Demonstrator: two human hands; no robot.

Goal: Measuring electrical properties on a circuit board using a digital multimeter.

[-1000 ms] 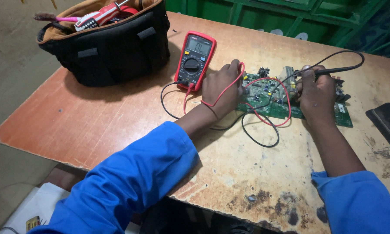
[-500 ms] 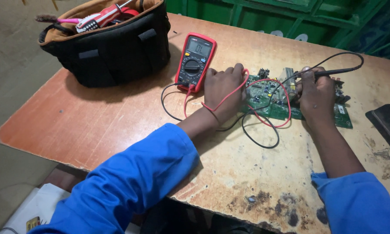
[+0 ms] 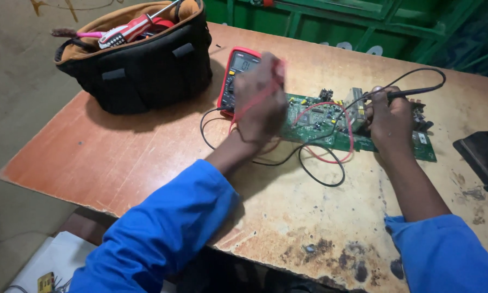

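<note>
A green circuit board lies on the worn wooden table. A red-cased multimeter sits just left of the board. My left hand hovers blurred over the meter's lower part, with the red probe lead running across its fingers. My right hand rests on the right half of the board. It grips a black probe whose tip is hidden behind the fingers. Black and red leads loop on the table in front of the board.
A black tool bag with screwdrivers and a brush stands at the table's far left. A dark flat object lies at the right edge. Green metal crates line the back. The table's near edge is stained and chipped.
My left hand has lifted off the circuit board and moved left over the multimeter, taking the red lead along. My right hand stays on the board with the black probe.
</note>
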